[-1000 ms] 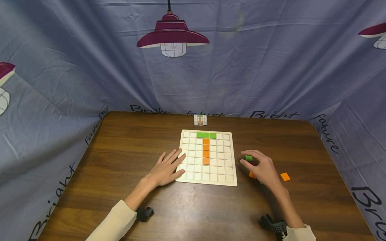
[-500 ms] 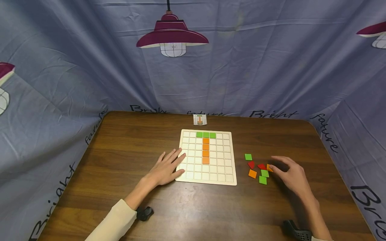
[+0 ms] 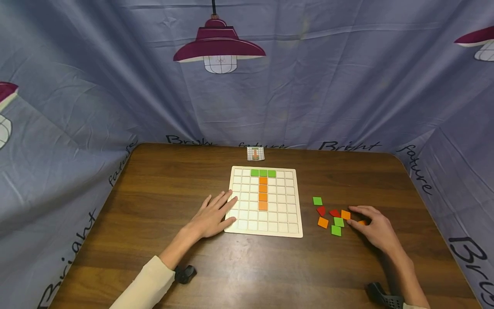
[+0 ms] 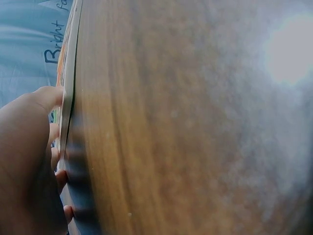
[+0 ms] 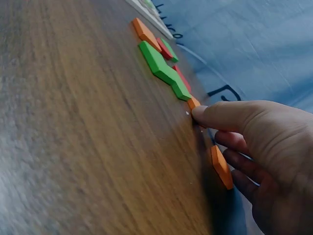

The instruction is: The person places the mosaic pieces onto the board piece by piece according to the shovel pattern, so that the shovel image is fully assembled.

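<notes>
Orange square tile [image 3: 345,215] sits on the brown wooden surface [image 3: 173,171] just at the fingertips of the right hand [image 3: 376,229], whose thumb and forefinger reach toward it with a narrow gap between them. From the right wrist, the thumb tip shows at the tile's edge; whether the fingers pinch it, I cannot tell. A second orange tile [image 5: 222,167] lies beneath that hand, near its other fingers.

The left hand [image 3: 210,219] lies with fingers spread wide, resting on the left edge of the pale gridded board [image 3: 283,214], well apart from the orange square tile.

Between that tile and the board is a loose cluster: a pair of green tiles [image 3: 336,231] close together, two red pieces [image 3: 334,213], a third orange tile [image 3: 323,222] and a lone green tile [image 3: 317,201]. On the board, a row of three green squares [image 3: 263,173] runs along the far side, with a column of four orange squares [image 3: 263,196] below the middle one. Beyond the board lies a small patterned card [image 3: 255,153], then a blue-grey curtain [image 3: 328,86] printed with maroon lamps [image 3: 219,47].
</notes>
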`<move>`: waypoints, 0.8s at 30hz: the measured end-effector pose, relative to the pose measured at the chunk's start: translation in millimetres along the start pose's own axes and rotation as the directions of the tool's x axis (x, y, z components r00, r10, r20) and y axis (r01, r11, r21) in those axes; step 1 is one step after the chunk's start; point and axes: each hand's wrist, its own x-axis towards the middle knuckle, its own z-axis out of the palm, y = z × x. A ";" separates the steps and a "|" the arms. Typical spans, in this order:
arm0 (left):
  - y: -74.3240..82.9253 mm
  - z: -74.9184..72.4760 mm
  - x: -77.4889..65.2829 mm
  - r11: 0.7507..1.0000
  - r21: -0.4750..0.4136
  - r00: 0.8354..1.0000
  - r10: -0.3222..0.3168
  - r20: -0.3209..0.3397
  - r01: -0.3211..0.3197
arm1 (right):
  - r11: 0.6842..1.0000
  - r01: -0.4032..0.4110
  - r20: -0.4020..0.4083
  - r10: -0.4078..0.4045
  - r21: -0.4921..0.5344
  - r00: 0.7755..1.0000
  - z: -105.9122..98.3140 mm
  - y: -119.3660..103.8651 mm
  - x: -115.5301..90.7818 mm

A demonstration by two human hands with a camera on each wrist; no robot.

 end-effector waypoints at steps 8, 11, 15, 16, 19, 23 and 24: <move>-1.5 2.7 0.2 1.000 -0.015 1.000 0.005 -0.016 -0.005 | 0.999 0.045 -0.033 -0.046 -0.010 0.998 3.1 -0.1 0.2; -0.8 1.9 0.4 1.000 -0.015 1.000 0.001 -0.007 -0.001 | 0.999 0.050 -0.043 -0.050 -0.013 0.998 3.1 -0.1 0.0; 0.0 0.7 0.4 1.000 -0.007 1.000 0.000 0.001 0.000 | 0.999 0.042 -0.062 -0.043 -0.019 0.997 2.8 -2.5 2.1; 0.2 0.4 0.1 1.000 -0.008 1.000 0.001 -0.002 -0.001 | 0.999 0.038 -0.064 -0.040 -0.021 0.997 2.6 -4.5 3.2; 0.6 -0.3 -0.1 1.000 -0.009 1.000 -0.001 -0.003 0.001 | 0.999 0.032 -0.059 -0.033 -0.016 0.998 1.9 -13.6 8.9; -0.2 0.0 -0.1 1.000 -0.007 1.000 -0.006 0.003 0.006 | 0.999 0.034 -0.028 -0.034 0.001 0.999 1.9 -31.2 17.6; -0.6 0.3 0.1 1.000 -0.007 1.000 -0.008 0.007 0.008 | 0.999 0.036 -0.022 -0.036 0.008 0.999 2.5 -35.9 19.8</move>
